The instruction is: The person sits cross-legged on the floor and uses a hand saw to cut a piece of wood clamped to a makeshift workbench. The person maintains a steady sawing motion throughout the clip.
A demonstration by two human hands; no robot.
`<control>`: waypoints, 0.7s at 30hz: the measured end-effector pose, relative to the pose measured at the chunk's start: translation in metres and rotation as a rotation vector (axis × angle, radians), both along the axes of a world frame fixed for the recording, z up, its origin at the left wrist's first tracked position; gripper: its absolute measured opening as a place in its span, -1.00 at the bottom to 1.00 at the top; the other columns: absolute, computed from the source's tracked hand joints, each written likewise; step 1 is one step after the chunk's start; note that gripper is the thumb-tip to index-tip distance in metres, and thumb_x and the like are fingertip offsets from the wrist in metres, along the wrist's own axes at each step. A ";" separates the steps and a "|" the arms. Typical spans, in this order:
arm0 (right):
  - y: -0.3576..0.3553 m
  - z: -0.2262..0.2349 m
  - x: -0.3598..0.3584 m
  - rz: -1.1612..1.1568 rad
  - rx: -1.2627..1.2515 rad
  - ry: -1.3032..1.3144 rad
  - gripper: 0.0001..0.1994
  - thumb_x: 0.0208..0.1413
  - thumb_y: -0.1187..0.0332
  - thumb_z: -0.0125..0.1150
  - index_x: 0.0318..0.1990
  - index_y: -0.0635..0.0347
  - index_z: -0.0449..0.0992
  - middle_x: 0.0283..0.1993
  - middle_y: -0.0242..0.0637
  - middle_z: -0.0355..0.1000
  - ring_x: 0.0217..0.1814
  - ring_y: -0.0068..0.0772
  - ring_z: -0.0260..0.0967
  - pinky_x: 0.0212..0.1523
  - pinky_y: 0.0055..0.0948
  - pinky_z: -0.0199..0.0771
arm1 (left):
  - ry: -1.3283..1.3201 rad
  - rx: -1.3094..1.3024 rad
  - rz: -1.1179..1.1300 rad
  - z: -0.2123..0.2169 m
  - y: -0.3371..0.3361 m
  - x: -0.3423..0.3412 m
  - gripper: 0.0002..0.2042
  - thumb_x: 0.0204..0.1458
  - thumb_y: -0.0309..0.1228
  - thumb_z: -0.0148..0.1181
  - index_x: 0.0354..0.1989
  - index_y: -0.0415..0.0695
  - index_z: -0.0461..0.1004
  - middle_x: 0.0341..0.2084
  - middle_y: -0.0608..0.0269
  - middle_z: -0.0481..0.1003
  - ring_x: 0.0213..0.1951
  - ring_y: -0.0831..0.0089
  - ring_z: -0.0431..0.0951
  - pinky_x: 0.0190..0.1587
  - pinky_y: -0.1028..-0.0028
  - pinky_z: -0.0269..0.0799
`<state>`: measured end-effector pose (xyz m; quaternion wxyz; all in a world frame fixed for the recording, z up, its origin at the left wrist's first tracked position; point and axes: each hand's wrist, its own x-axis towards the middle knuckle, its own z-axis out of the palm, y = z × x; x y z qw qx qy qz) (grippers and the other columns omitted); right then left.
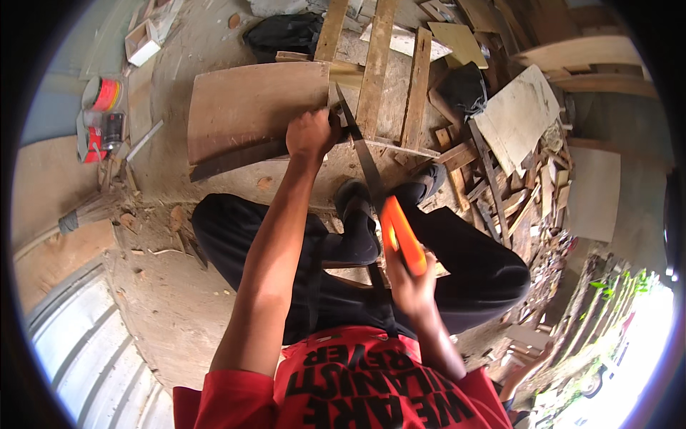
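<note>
My right hand (412, 284) is closed round the orange handle of a handsaw (366, 163). The saw's dark blade points away from me and slants left, its tip beside the right end of a brown wooden board (261, 107). My left hand (312, 134) is clenched at the board's near right corner, gripping a dark strip (236, 159) along its near edge or the edge itself; the fingertips are hidden. The board rests on a low slatted wooden frame (375, 71) beyond my feet.
Scrap wood (514, 204) lies heaped on the right, with a pale panel (518, 118) on it. A black bag (284, 36) is at the back. Cans (111, 131) stand at the left beside a broom (89, 211). My shoes (354, 196) are close under the blade.
</note>
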<state>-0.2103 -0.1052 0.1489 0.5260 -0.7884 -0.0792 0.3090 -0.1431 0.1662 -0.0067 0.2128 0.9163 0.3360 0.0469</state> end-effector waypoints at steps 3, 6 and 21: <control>0.051 -0.012 0.031 0.068 -0.014 -0.127 -0.79 0.20 0.36 0.18 -0.40 0.32 0.45 -0.64 -0.24 0.35 -0.59 -0.57 0.31 -0.53 -0.41 0.33 | 0.048 0.016 0.019 0.003 -0.003 0.000 -0.69 0.06 -0.14 0.05 -0.39 -0.10 0.61 -0.40 -0.14 0.60 -0.29 -0.05 0.63 -0.11 0.09 0.51; 0.036 -0.033 0.016 0.075 -0.009 -0.232 -0.82 0.14 0.35 0.23 -0.37 0.31 0.49 -0.57 -0.04 0.44 -0.54 -0.13 0.50 -0.45 -0.33 0.43 | 0.060 -0.005 0.103 0.009 -0.004 0.001 -0.68 0.07 -0.13 0.04 -0.36 -0.10 0.61 -0.38 -0.14 0.59 -0.23 -0.09 0.61 -0.09 0.07 0.51; 0.026 -0.057 0.042 0.036 0.139 -0.138 -0.89 0.16 0.43 0.20 -0.33 0.31 0.52 -0.58 -0.18 0.38 -0.54 -0.55 0.33 -0.48 -0.39 0.36 | 0.042 0.016 0.101 0.012 -0.006 0.006 -0.67 0.05 -0.08 0.12 -0.38 -0.11 0.58 -0.39 -0.11 0.60 -0.26 -0.08 0.61 -0.12 0.04 0.51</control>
